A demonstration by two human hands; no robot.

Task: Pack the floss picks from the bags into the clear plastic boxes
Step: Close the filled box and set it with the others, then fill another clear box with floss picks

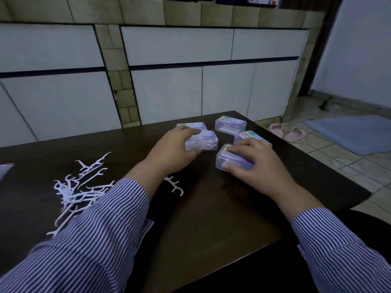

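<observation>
Several clear plastic boxes stand closed at the far middle of the dark table (211,218). My left hand (173,149) grips one box (208,140) that holds white floss picks; another box (196,125) sits just behind it. My right hand (256,163) grips the nearest box (222,160), fingers over its lid and thumb at its front. Two more boxes stand behind, one at the back (230,123) and one (247,136) partly hidden by my right hand. A loose pile of white floss picks (78,191) lies at the left, and one or two picks (175,185) lie under my left wrist.
The edge of a pale flat item (5,170) shows at the far left of the table. The table's right edge drops to a tiled floor with pink slippers (287,132) and a blue mat (349,132). White cabinet fronts stand behind the table.
</observation>
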